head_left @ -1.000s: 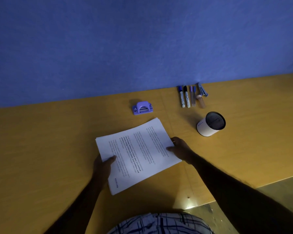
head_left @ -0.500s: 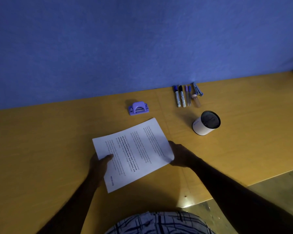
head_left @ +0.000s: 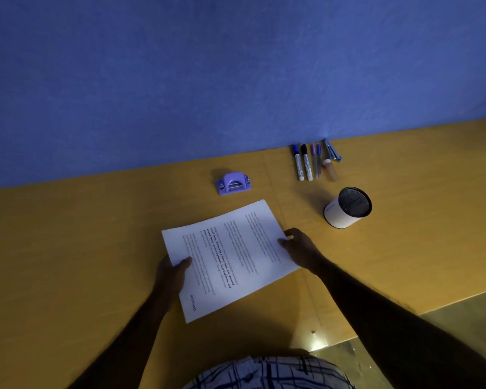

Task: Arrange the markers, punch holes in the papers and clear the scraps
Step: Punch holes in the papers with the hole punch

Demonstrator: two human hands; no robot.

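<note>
While the left hand [head_left: 170, 273] grips one edge of the papers [head_left: 230, 256], thumb on top, and the right hand [head_left: 300, 248] pinches the opposite edge, the stack sits just in front of the hole punch [head_left: 233, 183]. Should the sheets fan apart on the way in, the holes would likely land out of line. Markers [head_left: 305, 164] lie right of the punch, with a cup [head_left: 347, 207] too. The bench [head_left: 68, 248] is yellow, the wall [head_left: 208, 80] behind the punch blue, and the light is dim.
</note>
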